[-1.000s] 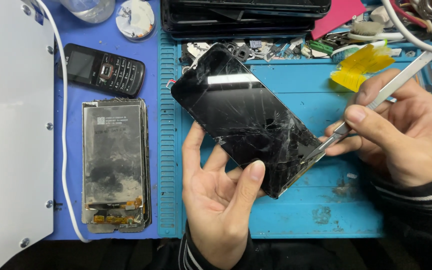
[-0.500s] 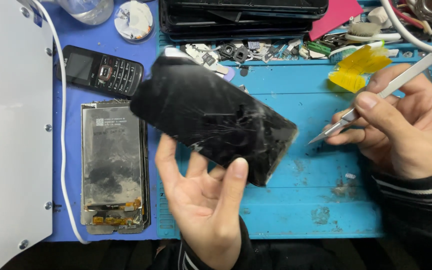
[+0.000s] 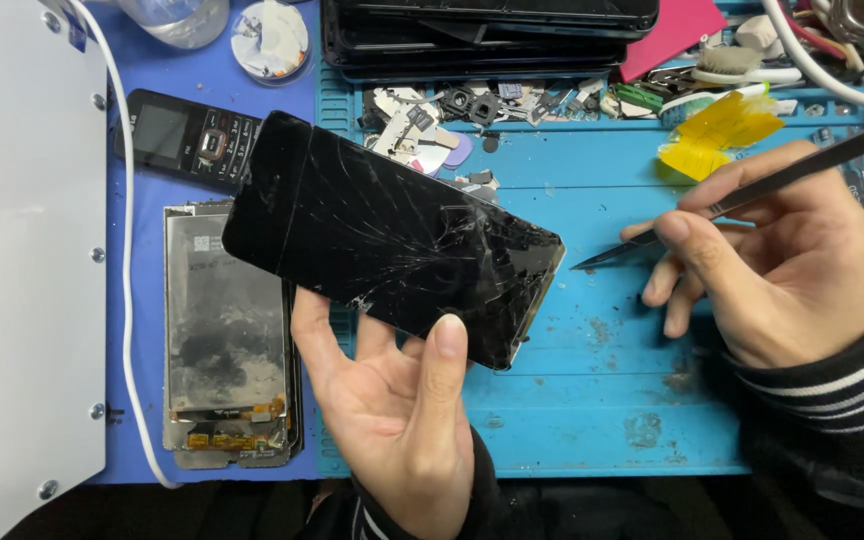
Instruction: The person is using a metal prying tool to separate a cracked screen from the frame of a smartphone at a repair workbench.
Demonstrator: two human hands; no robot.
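Left hand [image 3: 397, 420] cradles the cracked phone [image 3: 392, 235], thumb clamped on its edge; right hand [image 3: 782, 260] pinches tweezers [image 3: 742, 200] just beside the corner — best enter shallow, steady; glass splinters.

Bare left hand [image 3: 402, 420]; bare right hand [image 3: 782, 270]; dark sleeves (white-striped cuffs).
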